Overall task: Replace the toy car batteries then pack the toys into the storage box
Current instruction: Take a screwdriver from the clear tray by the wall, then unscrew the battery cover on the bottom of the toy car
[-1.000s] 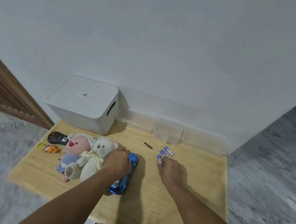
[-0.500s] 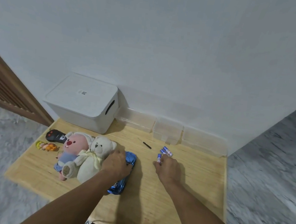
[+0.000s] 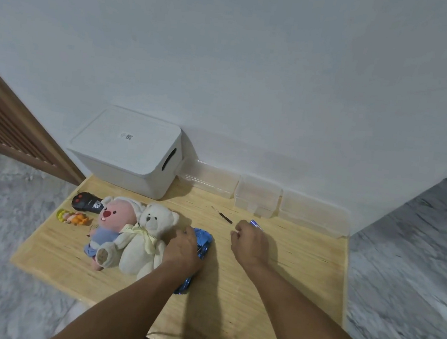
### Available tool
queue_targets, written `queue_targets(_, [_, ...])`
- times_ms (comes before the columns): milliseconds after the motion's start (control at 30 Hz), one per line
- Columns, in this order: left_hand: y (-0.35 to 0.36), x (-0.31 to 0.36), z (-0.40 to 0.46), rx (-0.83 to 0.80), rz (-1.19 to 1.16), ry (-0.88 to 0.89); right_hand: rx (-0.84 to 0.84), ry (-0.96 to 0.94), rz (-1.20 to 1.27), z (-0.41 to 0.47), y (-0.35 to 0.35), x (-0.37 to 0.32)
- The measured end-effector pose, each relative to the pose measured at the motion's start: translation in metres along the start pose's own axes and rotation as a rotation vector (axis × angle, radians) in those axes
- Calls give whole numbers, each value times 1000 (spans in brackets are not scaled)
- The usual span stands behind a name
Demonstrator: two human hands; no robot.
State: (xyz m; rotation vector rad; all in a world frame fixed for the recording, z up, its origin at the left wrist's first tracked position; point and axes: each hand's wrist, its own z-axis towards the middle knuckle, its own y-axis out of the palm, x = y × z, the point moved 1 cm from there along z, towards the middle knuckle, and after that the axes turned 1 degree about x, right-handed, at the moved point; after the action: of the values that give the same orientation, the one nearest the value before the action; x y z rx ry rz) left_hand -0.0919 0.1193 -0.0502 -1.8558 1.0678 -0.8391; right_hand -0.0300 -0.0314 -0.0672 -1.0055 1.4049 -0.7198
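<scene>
A shiny blue toy car [image 3: 203, 243] lies on the wooden table [image 3: 302, 274], mostly under my left hand [image 3: 184, 248], whose fingers curl over its body. To the right, my right hand [image 3: 250, 242] has its fingers curled over blue batteries [image 3: 255, 224]; only one battery end shows past the knuckles. A white lidded storage box [image 3: 128, 145] stands at the back left against the wall. A white teddy bear [image 3: 146, 238] and a pink plush [image 3: 113, 226] lie left of the car.
A small black screwdriver [image 3: 223, 215] lies behind my hands. A black remote [image 3: 86, 202] and a small orange figure [image 3: 72, 217] sit at the far left. Three clear plastic boxes [image 3: 258, 197] line the wall. Grey floor surrounds the table.
My right hand has closed over the batteries, which lay in plain sight before. My left hand stays on the blue car.
</scene>
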Motion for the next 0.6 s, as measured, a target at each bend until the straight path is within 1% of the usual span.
queue_targets(100, [-3, 1, 0, 19, -81, -5, -61, -49, -44, 16, 0, -12])
queue_targets(233, [-17, -6, 5, 59, -302, -42, -138, -126, -152, 35, 0, -24])
queue_targets(367, [-32, -19, 15, 65, -546, -58, -179, -187, -230, 47, 5, -25])
queue_targets(467, [-46, -26, 17, -2, -926, -107, -189, -188, -243, 51, 8, -26])
queue_targets(533, [-53, -30, 20, -87, -1202, -152, -197, -172, -237, 52, 10, -27])
queue_targets(600, [-56, -33, 22, -181, -1428, -205, -204, -115, -193, 52, 10, -29])
